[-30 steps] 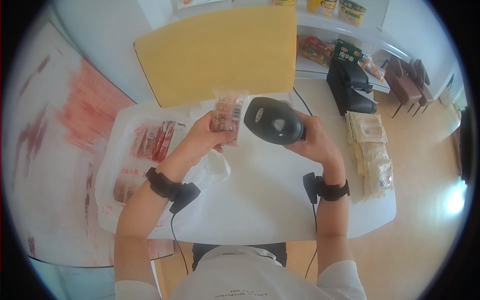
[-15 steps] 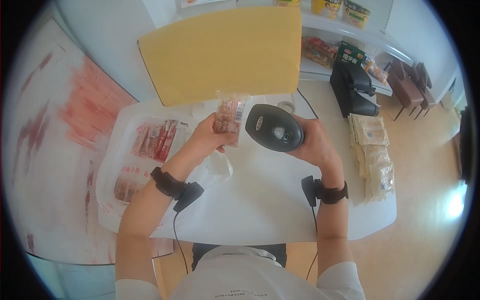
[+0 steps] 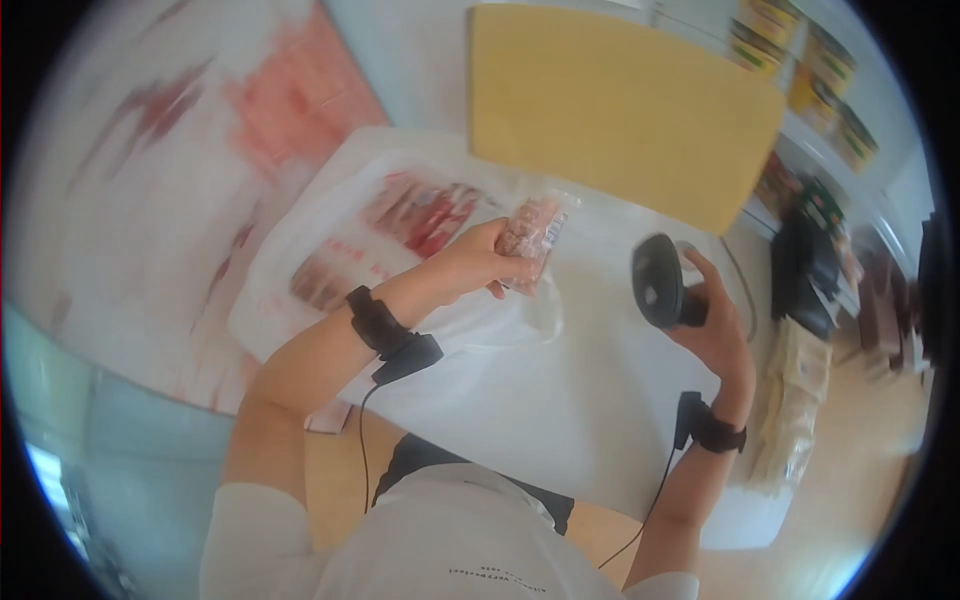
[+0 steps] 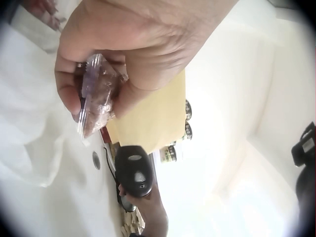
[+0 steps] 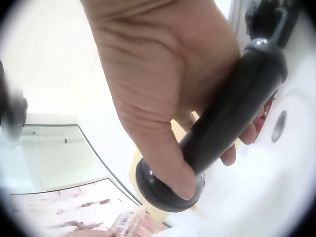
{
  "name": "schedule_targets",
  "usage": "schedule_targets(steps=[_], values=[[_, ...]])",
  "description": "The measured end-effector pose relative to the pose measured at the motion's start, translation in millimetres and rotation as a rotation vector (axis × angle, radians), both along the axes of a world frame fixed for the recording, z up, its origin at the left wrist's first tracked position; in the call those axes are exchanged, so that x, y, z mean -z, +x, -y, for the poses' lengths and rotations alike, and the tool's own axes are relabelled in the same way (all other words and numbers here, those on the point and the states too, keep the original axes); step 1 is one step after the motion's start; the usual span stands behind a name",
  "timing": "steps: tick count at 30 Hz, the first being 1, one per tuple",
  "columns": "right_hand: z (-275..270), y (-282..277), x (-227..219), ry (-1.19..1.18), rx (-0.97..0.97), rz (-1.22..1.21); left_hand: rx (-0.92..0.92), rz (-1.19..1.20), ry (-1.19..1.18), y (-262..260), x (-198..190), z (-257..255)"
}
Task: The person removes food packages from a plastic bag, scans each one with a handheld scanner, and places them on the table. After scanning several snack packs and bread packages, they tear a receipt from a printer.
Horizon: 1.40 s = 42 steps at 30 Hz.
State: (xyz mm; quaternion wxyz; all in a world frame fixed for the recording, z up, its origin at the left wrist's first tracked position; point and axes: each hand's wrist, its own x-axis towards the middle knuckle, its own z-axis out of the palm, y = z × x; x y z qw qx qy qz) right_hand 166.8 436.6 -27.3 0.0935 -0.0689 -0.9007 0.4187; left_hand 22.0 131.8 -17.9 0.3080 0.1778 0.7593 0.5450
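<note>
My left hand [image 3: 472, 262] pinches a clear plastic packet of pinkish-brown food [image 3: 532, 238] between thumb and fingers. A printed barcode shows on the packet's right side. In the left wrist view, the packet [image 4: 101, 96] is seen edge-on, its crimped seam towards the camera. My right hand [image 3: 720, 335] grips a black handheld barcode scanner [image 3: 656, 280], to the right of the packet and apart from it. The right wrist view shows thumb and fingers wrapped round the scanner's thick handle [image 5: 232, 108].
A white plastic bag [image 3: 290, 235] with several red-and-brown packets lies at the table's left. Behind stands a yellow board [image 3: 620, 110]. Pale flat packets [image 3: 795, 400] are piled along the right edge, near a black device [image 3: 803, 270]. Tubs [image 3: 815, 95] stand on a shelf.
The head view has swung, so the table appears rotated and shifted. The scanner has tilted and moved away from the packet, widening the gap. Both hands keep their holds.
</note>
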Motion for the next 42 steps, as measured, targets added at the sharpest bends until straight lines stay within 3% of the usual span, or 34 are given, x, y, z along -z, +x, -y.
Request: schedule_targets(steps=[4,6,9,11,13,15,17,18,20,24,26,30,36,38,42], values=[[-3.9,-14.5,26.9,0.027,0.031,0.094,-0.132,0.112,-0.017,2.4,-0.1,69.9],[-7.9,-17.1,38.2,0.027,0.03,0.099,-0.224,0.117,0.014,-7.0,22.5,119.8],[-15.3,-21.0,57.1,0.026,0.053,0.106,-0.309,0.072,-0.051,-11.5,12.5,182.6],[-17.5,-22.3,63.5,0.028,0.064,0.111,-0.086,0.022,-0.178,-25.4,10.6,226.8],[-18.6,-22.8,66.3,0.012,0.069,0.095,-0.15,0.13,-0.317,-30.1,-8.4,251.8],[-20.2,-22.9,68.4,0.007,0.056,0.094,-0.207,0.241,-0.455,-22.3,-33.3,253.3],[-21.0,-24.0,69.3,0.001,0.051,0.099,-0.275,0.006,-0.933,-13.4,-58.4,242.0],[-21.0,-24.5,69.8,-0.007,0.052,0.102,-0.276,0.011,-0.935,-17.5,-48.7,251.2],[-22.6,-23.8,71.1,-0.015,0.05,0.109,-0.229,-0.821,-1.251,-28.0,-13.1,280.3],[-23.6,-24.5,72.4,0.004,0.038,0.106,-0.348,-0.778,-1.289,-29.1,-1.5,289.6],[-23.0,-24.2,72.6,-0.008,0.039,0.107,-0.222,-0.224,-1.028,-25.4,-27.4,269.5],[-19.9,-23.2,67.5,0.006,0.05,0.128,-0.271,-0.397,-0.901,-40.9,3.6,305.9],[-20.0,-24.1,67.5,0.04,0.057,0.139,-0.206,-0.61,-1.176,-40.6,12.9,301.8],[-19.8,-23.8,67.6,0.03,0.056,0.145,-0.219,-0.449,-1.262,-34.3,-9.5,277.3],[-17.9,-24.4,65.8,0.028,0.068,0.141,-0.341,-0.181,-1.203,-28.3,-41.8,248.8]])
